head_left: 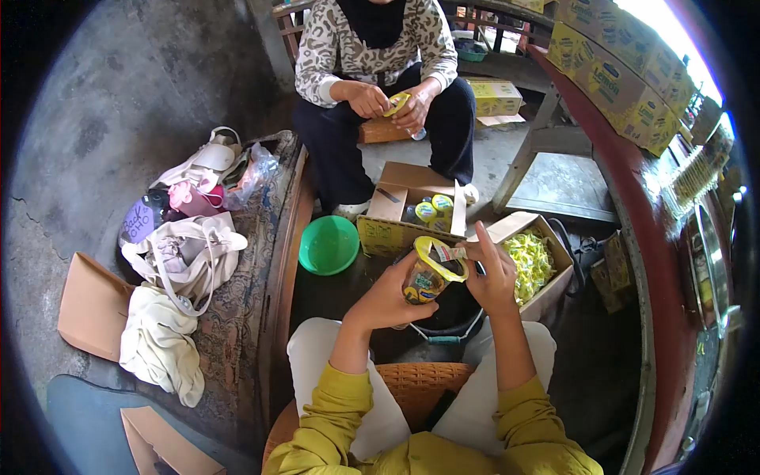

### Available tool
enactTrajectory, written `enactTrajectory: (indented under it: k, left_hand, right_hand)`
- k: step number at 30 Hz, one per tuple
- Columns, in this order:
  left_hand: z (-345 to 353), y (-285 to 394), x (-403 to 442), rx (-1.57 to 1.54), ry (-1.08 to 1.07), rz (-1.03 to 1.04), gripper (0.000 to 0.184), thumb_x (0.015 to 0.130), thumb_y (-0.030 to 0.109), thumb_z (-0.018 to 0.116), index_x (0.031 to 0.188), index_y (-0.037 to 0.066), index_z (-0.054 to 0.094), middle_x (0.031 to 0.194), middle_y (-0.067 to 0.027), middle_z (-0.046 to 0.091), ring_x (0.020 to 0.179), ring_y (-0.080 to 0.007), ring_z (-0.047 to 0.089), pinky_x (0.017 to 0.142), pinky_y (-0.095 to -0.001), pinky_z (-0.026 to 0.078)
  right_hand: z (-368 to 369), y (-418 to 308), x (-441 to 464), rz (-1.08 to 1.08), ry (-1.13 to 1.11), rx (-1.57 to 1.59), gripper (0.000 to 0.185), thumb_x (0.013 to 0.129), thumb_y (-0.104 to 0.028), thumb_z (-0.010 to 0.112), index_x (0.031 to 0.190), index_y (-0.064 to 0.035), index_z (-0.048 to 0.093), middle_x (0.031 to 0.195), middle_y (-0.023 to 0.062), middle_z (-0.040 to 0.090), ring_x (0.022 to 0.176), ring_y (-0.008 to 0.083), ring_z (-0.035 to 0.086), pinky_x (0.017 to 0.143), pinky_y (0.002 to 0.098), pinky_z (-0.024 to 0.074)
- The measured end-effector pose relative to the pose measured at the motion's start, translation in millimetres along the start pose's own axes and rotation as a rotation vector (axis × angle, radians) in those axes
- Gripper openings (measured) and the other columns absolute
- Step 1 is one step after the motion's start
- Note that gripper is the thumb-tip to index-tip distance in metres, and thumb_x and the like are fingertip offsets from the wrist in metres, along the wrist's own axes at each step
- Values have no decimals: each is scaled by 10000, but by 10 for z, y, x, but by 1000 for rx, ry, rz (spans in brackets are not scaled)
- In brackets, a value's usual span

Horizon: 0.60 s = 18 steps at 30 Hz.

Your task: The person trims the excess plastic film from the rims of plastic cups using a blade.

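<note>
My left hand [393,296] is wrapped round a clear plastic drink cup [425,279] with a yellow rim and a dark printed side. The cup is tilted a little, its top facing me. At the rim, my right hand [492,277] pinches a silvery, printed strip of lid film [450,253], with the index finger pointing up. Whether the strip is still joined to the cup is hard to see. Below both hands is a dark bucket [459,305] with a light-blue handle grip [449,340]. Part of the bucket is hidden by my hands.
Opposite sits a person [380,47] holding a yellow-lidded item [397,104]. Between us are a carton [396,186] with several yellow-lidded cups, a green basin [328,247] and a box of yellow-green strips [529,267]. Bags [186,253] lie on the left bench; lemon cartons [613,87] stand right.
</note>
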State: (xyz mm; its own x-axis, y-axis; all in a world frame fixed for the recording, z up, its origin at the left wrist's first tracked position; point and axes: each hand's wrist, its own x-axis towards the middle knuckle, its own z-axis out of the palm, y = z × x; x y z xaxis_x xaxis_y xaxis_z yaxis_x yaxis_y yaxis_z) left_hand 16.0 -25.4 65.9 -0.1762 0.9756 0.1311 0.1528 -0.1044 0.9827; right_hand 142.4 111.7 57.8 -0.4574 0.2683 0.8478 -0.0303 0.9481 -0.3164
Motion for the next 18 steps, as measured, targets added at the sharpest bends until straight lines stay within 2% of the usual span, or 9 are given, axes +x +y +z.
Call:
enactTrajectory:
  k: [2, 3, 5, 8, 11, 12, 15, 16, 18]
  left_hand:
    - [-7, 15, -28, -206, -94, -80, 576, 647, -1, 661, 1162, 21, 403, 946, -58, 562, 876, -106, 533, 768, -252, 440]
    - [-23, -29, -36, -231, -118, -53, 537, 659, -12, 653, 1139, 28, 418, 917, -58, 560, 824, -95, 538, 720, -247, 455]
    - [-61, -50, -32, -458, -267, -89, 561, 649, 25, 676, 1146, 20, 416, 901, -76, 561, 755, -108, 556, 653, -247, 469]
    - [-96, -94, -35, -612, -385, -107, 621, 638, 73, 694, 1180, 11, 398, 883, -94, 558, 693, -124, 564, 591, -238, 469]
    - [-90, -121, -30, -738, -480, -75, 648, 635, 109, 698, 1197, 5, 392, 867, -99, 549, 662, -141, 568, 573, -237, 471]
    - [-95, -166, -23, -780, -519, -56, 678, 642, 80, 687, 1226, 16, 350, 890, -100, 528, 702, -138, 559, 566, -243, 472]
    - [-118, -224, -63, -612, -391, -99, 737, 643, 51, 678, 1264, 28, 282, 966, -97, 491, 765, -131, 537, 568, -246, 474]
    - [-135, -214, -76, -606, -330, -119, 780, 645, 33, 680, 1284, 37, 232, 1025, -85, 454, 830, -127, 508, 626, -250, 473]
    - [-112, -169, -61, -429, -197, -35, 782, 646, 37, 687, 1283, 37, 233, 1053, -77, 446, 867, -131, 500, 712, -261, 454]
  right_hand:
    - [-39, -8, 15, -30, -1, 13, 590, 602, 112, 597, 1169, 46, 447, 772, 78, 643, 680, 205, 624, 611, 301, 500]
    - [-45, -18, 3, -37, -4, 21, 589, 597, 111, 599, 1163, 46, 452, 776, 75, 644, 679, 203, 624, 610, 300, 501]
    - [-30, -48, 4, -49, 35, 62, 560, 590, 107, 613, 1131, 41, 486, 777, 73, 645, 668, 200, 622, 594, 295, 497]
    - [-15, -67, 21, -87, 73, 42, 555, 592, 110, 625, 1126, 42, 492, 751, 77, 635, 640, 198, 613, 568, 292, 488]
    - [-31, -106, 40, -88, 57, 32, 546, 594, 109, 631, 1119, 40, 499, 736, 81, 627, 616, 201, 603, 554, 291, 480]
    - [-14, -96, 38, -87, 66, 41, 541, 595, 109, 633, 1115, 39, 503, 735, 83, 625, 610, 203, 600, 552, 291, 478]
    - [-15, -76, 26, -68, 54, 56, 531, 596, 107, 637, 1107, 37, 511, 736, 87, 623, 605, 205, 598, 549, 290, 476]
    - [-26, -68, 24, -61, 45, 58, 529, 596, 107, 638, 1105, 36, 513, 738, 89, 623, 606, 205, 599, 549, 289, 477]
    - [-51, -73, 48, -78, 54, 27, 523, 598, 106, 637, 1102, 37, 515, 742, 93, 624, 607, 205, 600, 548, 289, 476]
